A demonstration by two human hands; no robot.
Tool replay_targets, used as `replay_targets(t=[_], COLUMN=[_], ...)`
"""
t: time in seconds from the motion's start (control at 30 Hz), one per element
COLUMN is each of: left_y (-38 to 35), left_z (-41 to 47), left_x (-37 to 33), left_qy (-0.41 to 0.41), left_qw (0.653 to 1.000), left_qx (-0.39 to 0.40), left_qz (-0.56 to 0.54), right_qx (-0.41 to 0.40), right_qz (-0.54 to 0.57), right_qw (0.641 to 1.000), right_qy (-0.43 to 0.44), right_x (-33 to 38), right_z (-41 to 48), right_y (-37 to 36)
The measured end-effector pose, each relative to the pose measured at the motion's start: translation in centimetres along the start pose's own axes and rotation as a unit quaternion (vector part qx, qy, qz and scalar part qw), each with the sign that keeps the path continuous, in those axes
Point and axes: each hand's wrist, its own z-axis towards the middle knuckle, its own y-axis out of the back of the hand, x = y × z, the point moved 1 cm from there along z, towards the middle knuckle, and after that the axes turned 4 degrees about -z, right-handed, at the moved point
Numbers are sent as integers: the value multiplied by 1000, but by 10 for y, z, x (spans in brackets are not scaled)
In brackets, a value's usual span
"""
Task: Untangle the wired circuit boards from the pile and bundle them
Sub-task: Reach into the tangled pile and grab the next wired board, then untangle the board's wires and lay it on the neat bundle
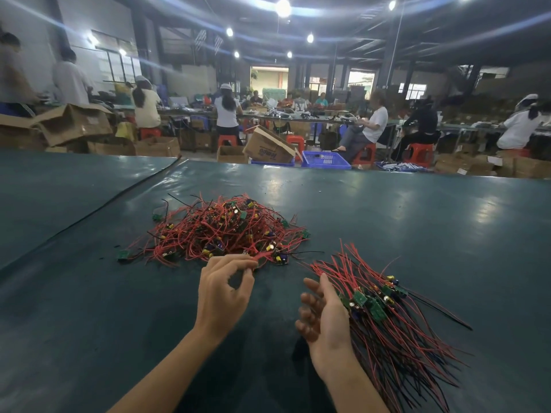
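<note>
Body in view: two forearms and hands only, entering from 6 o'clock. Left hand and right hand bare, forearms bare to frame edge. Right fingers blurred.

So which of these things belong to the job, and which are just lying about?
In the job: tangled pile of wired boards; sorted bundle; left hand, pinching a red wire at the pile's edge; right hand, beside the bundle.
Lying about: blue basket; cardboard boxes; red stools, beyond the table.
</note>
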Motion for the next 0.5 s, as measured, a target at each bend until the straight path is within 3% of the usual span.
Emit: replay_targets(t=[0.5], left_y=[8], left_z=[-22], left_x=[-28], left_qy=[-137], left_qw=[986], left_qx=[47], left_qz=[-78], right_qx=[22], right_qz=[-116], right_qw=[992], right_qy=[54], right_x=[-3], right_z=[-1], right_y=[-5])
